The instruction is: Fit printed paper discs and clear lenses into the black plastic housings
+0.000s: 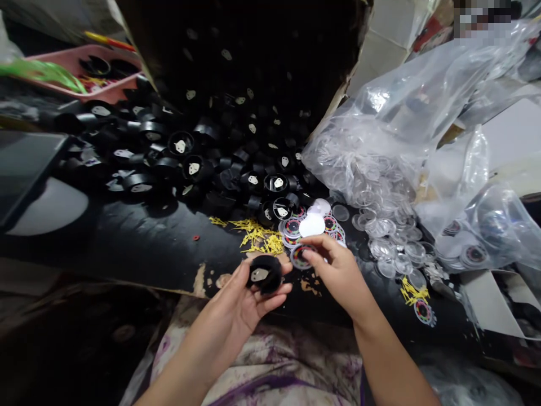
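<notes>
You hold a round, black plastic cup with a pale metal plate inside (275,272) in your left hand (245,307), its fingers and thumb curled around the cup's sides, the open face tilted up. Taking that cup as the clock's centre, your right hand (338,269) is at three o'clock, thumb and forefinger nearly closed on the edge of a grey-rimmed, dark-centred printed disc (298,260) at two; whether the disc is lifted off the black tabletop (139,242), you can't quite tell from this view.

Just beyond, between one and two, lies a pile of multicoloured printed dials (291,227) with plain white discs (311,225) on top. Thin yellow plastic pointers (262,239) are heaped at twelve, more black cups (186,160) at eleven. Clear round plastic covers (386,237) spread between two and three, below a large transparent bag (380,124).
</notes>
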Tool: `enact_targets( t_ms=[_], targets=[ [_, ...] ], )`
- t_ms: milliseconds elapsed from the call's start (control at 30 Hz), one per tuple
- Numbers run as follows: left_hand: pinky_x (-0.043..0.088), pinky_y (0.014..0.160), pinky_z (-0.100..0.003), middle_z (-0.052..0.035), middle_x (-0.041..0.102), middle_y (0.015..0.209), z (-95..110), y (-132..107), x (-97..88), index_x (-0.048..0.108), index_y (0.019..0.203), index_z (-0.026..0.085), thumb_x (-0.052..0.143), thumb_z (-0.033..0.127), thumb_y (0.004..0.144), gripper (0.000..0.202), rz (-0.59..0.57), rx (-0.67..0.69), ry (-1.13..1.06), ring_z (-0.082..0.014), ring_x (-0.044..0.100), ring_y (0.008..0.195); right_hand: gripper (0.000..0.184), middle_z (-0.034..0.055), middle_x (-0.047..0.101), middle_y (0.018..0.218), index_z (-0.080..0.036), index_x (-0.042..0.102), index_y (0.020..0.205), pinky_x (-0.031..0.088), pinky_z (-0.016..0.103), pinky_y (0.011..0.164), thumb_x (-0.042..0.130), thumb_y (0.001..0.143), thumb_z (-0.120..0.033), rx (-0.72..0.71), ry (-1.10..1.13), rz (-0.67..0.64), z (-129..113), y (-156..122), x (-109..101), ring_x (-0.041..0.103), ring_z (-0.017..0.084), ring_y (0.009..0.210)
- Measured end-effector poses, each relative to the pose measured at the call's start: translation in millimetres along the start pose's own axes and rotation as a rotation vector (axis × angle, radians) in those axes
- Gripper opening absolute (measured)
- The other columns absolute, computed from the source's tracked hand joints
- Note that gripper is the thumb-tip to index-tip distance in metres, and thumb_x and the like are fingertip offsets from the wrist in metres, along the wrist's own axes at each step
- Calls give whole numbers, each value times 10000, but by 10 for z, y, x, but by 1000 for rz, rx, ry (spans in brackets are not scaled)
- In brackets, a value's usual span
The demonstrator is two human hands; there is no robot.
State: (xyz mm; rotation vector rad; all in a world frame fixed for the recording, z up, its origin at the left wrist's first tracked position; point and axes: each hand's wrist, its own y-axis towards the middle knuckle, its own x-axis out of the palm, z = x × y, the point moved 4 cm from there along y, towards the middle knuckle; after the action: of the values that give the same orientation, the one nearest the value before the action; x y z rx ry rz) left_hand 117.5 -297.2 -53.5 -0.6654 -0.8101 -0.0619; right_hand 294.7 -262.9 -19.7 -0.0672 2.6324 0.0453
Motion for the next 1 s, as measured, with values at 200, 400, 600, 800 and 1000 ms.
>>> enact_targets(
  t_ms=[200, 400, 600, 800, 1000],
  targets=[
    [599, 808, -288, -86, 740, 1106, -1, 94, 79, 699, 1085, 186, 570, 361, 923, 271, 62, 142, -27, -189, 713, 938, 191, 10, 687, 959, -252, 706, 1050, 484, 276, 814, 579, 907, -244, -38, 152, 39, -243, -162, 108, 626, 154, 900],
    [558, 911, -347, -97, 718, 1157, -15, 74, -4, 683, 1124, 182, 630, 406, 876, 338, 125, 247, 14, -226, 673, 1049, 178, -37, 604, 676, -196, 614, 809, 420, 225, 580, 632, 873, -361, 99, 127, 73, -113, -94, 61, 541, 107, 610],
    [558, 827, -298, -81, 729, 1120, -65, 83, -81, 708, 1072, 193, 629, 431, 871, 321, 110, 204, 67, -202, 669, 997, 191, 7, 728, 928, -235, 729, 971, 485, 291, 815, 593, 914, -358, 21, -90, 132, 135, -30, -188, 661, 172, 870],
    [553, 885, -347, -111, 734, 1106, -120, 98, -36, 722, 1063, 165, 626, 434, 871, 345, 71, 174, 53, -234, 669, 1021, 177, 38, 614, 870, -221, 740, 911, 483, 302, 765, 590, 917, -315, -124, -219, 263, -25, -101, -340, 601, 170, 831],
    [563, 885, -297, -48, 698, 1209, -247, 49, 61, 732, 1069, 244, 643, 396, 868, 267, 20, 173, 115, -220, 633, 1114, 76, 11, 641, 870, -209, 654, 901, 472, 262, 747, 585, 901, -178, -99, -42, 5, -336, -157, 89, 599, 141, 816]
  ],
)
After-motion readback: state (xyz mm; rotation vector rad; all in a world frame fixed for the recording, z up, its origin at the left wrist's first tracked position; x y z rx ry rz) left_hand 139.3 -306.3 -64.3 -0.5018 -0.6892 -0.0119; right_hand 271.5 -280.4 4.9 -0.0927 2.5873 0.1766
